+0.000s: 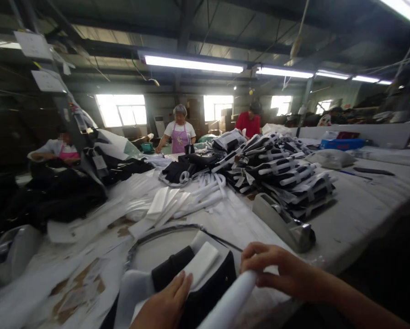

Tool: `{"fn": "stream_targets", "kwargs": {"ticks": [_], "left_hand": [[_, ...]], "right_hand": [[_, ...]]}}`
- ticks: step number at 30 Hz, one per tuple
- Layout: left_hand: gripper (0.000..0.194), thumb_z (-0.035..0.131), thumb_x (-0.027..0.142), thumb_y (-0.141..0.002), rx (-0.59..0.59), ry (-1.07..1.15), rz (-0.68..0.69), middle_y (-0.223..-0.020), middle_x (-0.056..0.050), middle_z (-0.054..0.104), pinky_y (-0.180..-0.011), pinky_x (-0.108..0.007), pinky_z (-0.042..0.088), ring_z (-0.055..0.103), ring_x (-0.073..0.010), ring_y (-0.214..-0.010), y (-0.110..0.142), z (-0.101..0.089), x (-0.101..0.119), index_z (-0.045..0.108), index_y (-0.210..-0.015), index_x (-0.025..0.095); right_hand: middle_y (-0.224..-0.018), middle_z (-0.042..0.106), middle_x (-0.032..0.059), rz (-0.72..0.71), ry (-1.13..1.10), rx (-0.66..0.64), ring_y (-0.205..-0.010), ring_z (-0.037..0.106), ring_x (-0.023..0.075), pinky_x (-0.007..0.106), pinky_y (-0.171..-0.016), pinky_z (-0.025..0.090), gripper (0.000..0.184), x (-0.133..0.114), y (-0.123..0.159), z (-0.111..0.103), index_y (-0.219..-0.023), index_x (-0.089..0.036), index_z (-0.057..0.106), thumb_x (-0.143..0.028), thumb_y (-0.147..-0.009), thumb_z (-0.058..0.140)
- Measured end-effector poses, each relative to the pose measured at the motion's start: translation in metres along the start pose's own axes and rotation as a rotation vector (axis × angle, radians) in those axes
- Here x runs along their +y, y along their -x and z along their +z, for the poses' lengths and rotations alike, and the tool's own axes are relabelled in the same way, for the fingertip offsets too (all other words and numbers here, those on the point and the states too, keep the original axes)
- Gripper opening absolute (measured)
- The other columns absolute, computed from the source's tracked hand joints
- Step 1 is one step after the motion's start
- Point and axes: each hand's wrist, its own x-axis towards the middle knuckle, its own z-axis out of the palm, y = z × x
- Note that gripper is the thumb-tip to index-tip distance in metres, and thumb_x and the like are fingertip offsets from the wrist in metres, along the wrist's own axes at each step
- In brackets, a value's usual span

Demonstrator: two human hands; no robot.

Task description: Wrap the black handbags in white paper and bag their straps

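My left hand (pixel 165 304) lies flat, fingers together, on a folded black garment (pixel 205 283) with a white strip (pixel 201 262) across it, near the table's front edge. My right hand (pixel 276 269) curls its fingers over the end of a white rolled piece (pixel 230 301) that lies beside the black garment. Both hands are at the bottom of the head view.
A grey tape dispenser (pixel 283 221) stands just beyond my right hand. Behind it lies a big pile of black-and-white folded pieces (pixel 287 171) and loose white strips (pixel 191 196). Three other people work at the far side. The table (pixel 362 205) runs off to the right.
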Motion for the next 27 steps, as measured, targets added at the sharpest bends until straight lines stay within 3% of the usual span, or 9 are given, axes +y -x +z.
{"fn": "stream_targets", "kwargs": {"ticks": [1, 3, 8, 12, 15, 17, 19, 22, 27], "left_hand": [[0.069, 0.058, 0.002, -0.07, -0.065, 0.03, 0.02, -0.132, -0.001, 0.066, -0.085, -0.021, 0.059, 0.071, -0.0168, -0.104, -0.004, -0.008, -0.001, 0.057, -0.134, 0.027], [0.067, 0.052, 0.004, -0.076, -0.229, 0.171, -0.009, -0.141, -0.004, 0.056, -0.102, -0.028, 0.051, 0.063, -0.0197, -0.119, -0.011, -0.028, 0.003, 0.051, -0.141, 0.023], [0.059, 0.049, 0.013, -0.085, -0.408, 0.301, -0.123, -0.148, -0.009, 0.048, -0.111, -0.043, 0.043, 0.056, -0.0274, -0.129, -0.021, -0.065, 0.021, 0.046, -0.144, 0.019], [0.058, 0.049, 0.018, -0.089, -0.44, 0.268, -0.131, -0.15, -0.011, 0.046, -0.116, -0.038, 0.037, 0.048, -0.0242, -0.136, -0.019, -0.072, 0.028, 0.041, -0.147, 0.017], [0.07, 0.061, 0.031, -0.086, -0.434, 0.193, -0.164, -0.154, -0.012, 0.039, -0.116, -0.038, 0.037, 0.044, -0.0256, -0.139, -0.01, -0.061, 0.031, 0.035, -0.15, 0.017], [0.08, 0.067, 0.021, -0.078, -0.363, 0.065, -0.144, -0.156, -0.011, 0.037, -0.114, -0.035, 0.039, 0.044, -0.0245, -0.14, 0.0, -0.042, 0.031, 0.033, -0.151, 0.017], [0.079, 0.056, 0.003, -0.077, -0.169, -0.12, -0.05, -0.154, -0.009, 0.041, -0.11, -0.03, 0.043, 0.047, -0.0195, -0.137, 0.011, -0.018, 0.029, 0.033, -0.151, 0.019], [0.075, 0.047, -0.003, -0.078, 0.073, -0.399, 0.101, -0.149, -0.01, 0.049, -0.105, -0.028, 0.049, 0.053, -0.0192, -0.132, 0.024, 0.012, 0.025, 0.035, -0.15, 0.016], [0.069, 0.043, -0.001, -0.083, 0.193, -0.612, 0.172, -0.145, -0.012, 0.054, -0.102, -0.028, 0.052, 0.056, -0.0215, -0.129, 0.03, 0.021, 0.027, 0.035, -0.15, 0.015]], "right_hand": [[-0.113, 0.066, 0.0038, -0.023, 0.093, -0.032, -0.105, 0.062, 0.0196, 0.03, -0.092, 0.048, 0.02, -0.001, 0.009, 0.012, -0.111, -0.029, 0.072, -0.026, -0.093, 0.065], [-0.113, 0.066, 0.0043, -0.115, 0.284, -0.023, -0.105, 0.061, 0.0203, 0.032, -0.091, 0.048, 0.024, 0.003, 0.021, 0.04, -0.114, -0.03, 0.069, -0.022, -0.093, 0.063], [-0.105, 0.067, 0.0079, -0.308, 0.579, 0.37, -0.096, 0.061, 0.0232, 0.036, -0.084, 0.05, 0.029, 0.024, 0.01, 0.109, -0.119, -0.023, 0.066, -0.015, -0.092, 0.058], [-0.096, 0.067, 0.0071, -0.309, 0.615, 0.643, -0.09, 0.06, 0.024, 0.037, -0.078, 0.047, 0.025, 0.031, -0.02, 0.148, -0.108, -0.024, 0.07, -0.017, -0.096, 0.05], [-0.085, 0.067, 0.0055, -0.272, 0.624, 0.75, -0.078, 0.059, 0.0225, 0.036, -0.069, 0.047, 0.026, 0.034, -0.034, 0.166, -0.095, -0.026, 0.072, -0.02, -0.098, 0.048], [-0.085, 0.069, 0.006, -0.267, 0.627, 0.743, -0.079, 0.062, 0.023, 0.036, -0.07, 0.05, 0.025, 0.038, -0.034, 0.17, -0.095, -0.025, 0.073, -0.02, -0.098, 0.049], [-0.09, 0.073, 0.007, -0.308, 0.609, 0.701, -0.086, 0.066, 0.0234, 0.036, -0.075, 0.055, 0.026, 0.042, -0.027, 0.166, -0.103, -0.025, 0.072, -0.018, -0.099, 0.048], [-0.1, 0.076, 0.0062, -0.404, 0.572, 0.595, -0.094, 0.07, 0.0211, 0.034, -0.086, 0.058, 0.03, 0.046, -0.017, 0.147, -0.121, -0.025, 0.067, -0.015, -0.1, 0.048], [-0.139, 0.062, 0.0049, -0.397, 0.664, 0.315, -0.134, 0.051, 0.0252, 0.051, -0.118, 0.034, 0.054, 0.053, -0.026, 0.106, -0.148, -0.031, 0.045, -0.012, -0.099, 0.053]]}}
